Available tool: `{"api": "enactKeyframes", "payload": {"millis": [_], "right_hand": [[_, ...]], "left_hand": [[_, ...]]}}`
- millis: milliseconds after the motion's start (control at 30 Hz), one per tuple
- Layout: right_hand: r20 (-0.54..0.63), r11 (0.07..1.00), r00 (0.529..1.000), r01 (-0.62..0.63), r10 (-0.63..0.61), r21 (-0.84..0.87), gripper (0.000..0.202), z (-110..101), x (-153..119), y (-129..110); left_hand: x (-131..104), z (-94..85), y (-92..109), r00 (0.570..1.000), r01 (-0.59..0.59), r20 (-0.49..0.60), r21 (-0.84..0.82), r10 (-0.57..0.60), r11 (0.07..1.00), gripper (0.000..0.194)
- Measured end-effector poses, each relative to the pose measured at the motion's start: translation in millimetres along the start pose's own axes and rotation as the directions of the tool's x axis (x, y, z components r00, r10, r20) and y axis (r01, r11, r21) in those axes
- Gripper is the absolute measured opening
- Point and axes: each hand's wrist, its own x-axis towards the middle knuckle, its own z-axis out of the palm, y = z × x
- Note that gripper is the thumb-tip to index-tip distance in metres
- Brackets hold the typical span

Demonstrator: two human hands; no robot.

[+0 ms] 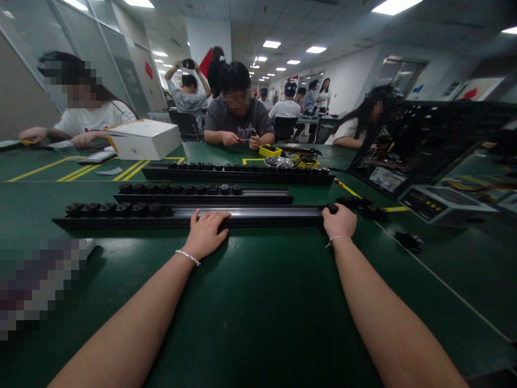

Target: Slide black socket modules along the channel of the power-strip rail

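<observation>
A long black rail (262, 213) with a shiny metal channel lies crosswise in front of me. Several round black knob-like parts (107, 209) sit in a row on its left portion. My left hand (207, 233) rests against the rail's near side near the middle, fingers stretched over the channel and thumb apart. At the rail's right end, my right hand (341, 222) is closed around a small black part (333, 208), mostly covered by the fingers. Behind this rail lie a shorter rail (264, 195) and a longer rail (238, 175), both carrying similar parts.
Loose black parts (407, 240) lie right of my right hand, near a power supply (444, 205) and an open computer case (428, 145). A white box (143, 139) stands at the back left. Opposite, a person (239, 116) holds a tool behind a yellow tray (270, 151).
</observation>
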Motion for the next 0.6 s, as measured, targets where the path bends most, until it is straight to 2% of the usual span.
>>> {"api": "enactKeyframes", "payload": {"millis": [600], "right_hand": [[0.000, 1.000, 1.000, -0.007, 0.007, -0.007, 0.034, 1.0, 3.6, 4.8]], "left_hand": [[-0.4, 0.0, 0.0, 1.000, 0.002, 0.006, -0.005, -0.002, 1.000, 0.040]]}}
